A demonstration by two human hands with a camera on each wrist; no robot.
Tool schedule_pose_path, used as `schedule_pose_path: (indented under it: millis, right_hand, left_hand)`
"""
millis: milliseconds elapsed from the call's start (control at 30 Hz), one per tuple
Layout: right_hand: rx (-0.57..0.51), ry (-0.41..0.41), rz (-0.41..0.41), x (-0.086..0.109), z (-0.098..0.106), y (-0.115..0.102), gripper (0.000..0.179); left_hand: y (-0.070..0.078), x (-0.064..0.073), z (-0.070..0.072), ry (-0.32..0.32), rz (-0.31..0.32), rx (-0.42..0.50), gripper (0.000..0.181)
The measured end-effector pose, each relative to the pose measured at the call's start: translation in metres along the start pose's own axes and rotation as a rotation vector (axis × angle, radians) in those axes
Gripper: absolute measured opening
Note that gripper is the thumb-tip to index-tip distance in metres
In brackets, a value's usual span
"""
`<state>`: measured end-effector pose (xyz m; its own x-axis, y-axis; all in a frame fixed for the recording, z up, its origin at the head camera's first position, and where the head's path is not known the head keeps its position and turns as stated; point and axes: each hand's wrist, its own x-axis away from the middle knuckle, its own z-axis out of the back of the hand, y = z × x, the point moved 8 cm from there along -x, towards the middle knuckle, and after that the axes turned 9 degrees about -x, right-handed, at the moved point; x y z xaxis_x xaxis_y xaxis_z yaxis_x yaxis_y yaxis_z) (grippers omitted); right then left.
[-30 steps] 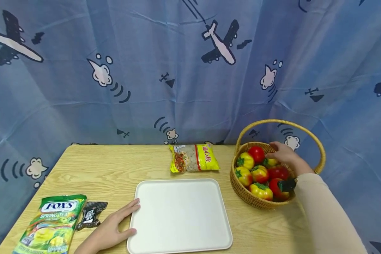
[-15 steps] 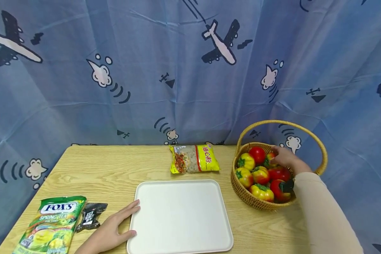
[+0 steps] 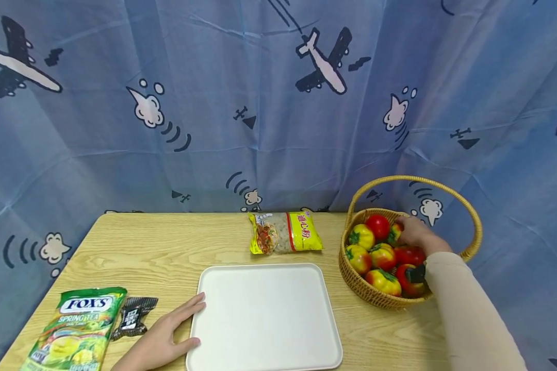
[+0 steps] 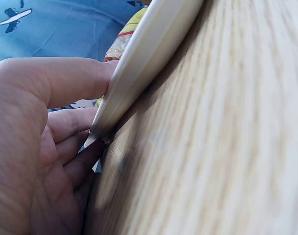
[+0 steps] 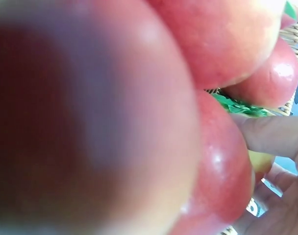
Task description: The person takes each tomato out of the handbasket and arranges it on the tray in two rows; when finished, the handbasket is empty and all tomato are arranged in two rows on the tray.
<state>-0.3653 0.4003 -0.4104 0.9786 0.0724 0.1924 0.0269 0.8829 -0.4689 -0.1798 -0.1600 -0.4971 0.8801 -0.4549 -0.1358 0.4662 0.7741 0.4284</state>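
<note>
In the head view, my right hand [image 3: 416, 233] is inside the wicker basket [image 3: 362, 286] at its back right. Its thumb and fingers grip a yellow-and-red tomato [image 3: 394, 234] with a green leafy top; in the right wrist view this tomato [image 5: 261, 161] is partly hidden behind a red one [image 5: 220, 161]. Other red tomatoes and ribbed yellow ones [image 3: 383, 282] fill the basket around the hand. My left hand [image 3: 164, 332] rests at the left edge of the white rectangular tray [image 3: 264, 319], fingers loosely extended. The left wrist view shows thumb and fingertips touching the tray's rim [image 4: 139, 68].
A yellow bag of pasta [image 3: 285, 233] lies behind the tray. Left of my left hand are a small black packet [image 3: 132, 317] and a green FOX'S candy bag [image 3: 74, 330]. The basket's tall handle [image 3: 475, 232] arches over my right hand. A blue curtain [image 3: 204, 103] hangs behind the table.
My right hand has sunk slightly deeper into the basket and closed around the tomato, which has turned to show more red and green. My left hand stays at the tray.
</note>
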Motion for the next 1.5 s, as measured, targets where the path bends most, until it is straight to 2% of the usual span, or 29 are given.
schedule_pose_path:
  millis: [333, 633, 1033, 1500]
  right_hand:
    - [0.034, 0.028, 0.018, 0.001, 0.001, 0.001, 0.066]
    - [0.083, 0.09, 0.061, 0.008, 0.015, -0.006, 0.064]
    - [0.026, 0.139, 0.061, 0.019, 0.032, -0.007, 0.068]
    - [-0.06, 0.145, 0.096, 0.043, 0.044, -0.029, 0.072]
  left_hand:
    - [0.003, 0.001, 0.002, 0.028, -0.006, -0.022, 0.062]
    - [0.001, 0.0, 0.001, 0.024, -0.003, -0.017, 0.062]
    - [0.002, 0.001, 0.001, 0.026, 0.005, -0.003, 0.063]
    - [0.001, 0.0, 0.002, 0.035, 0.007, -0.01, 0.063]
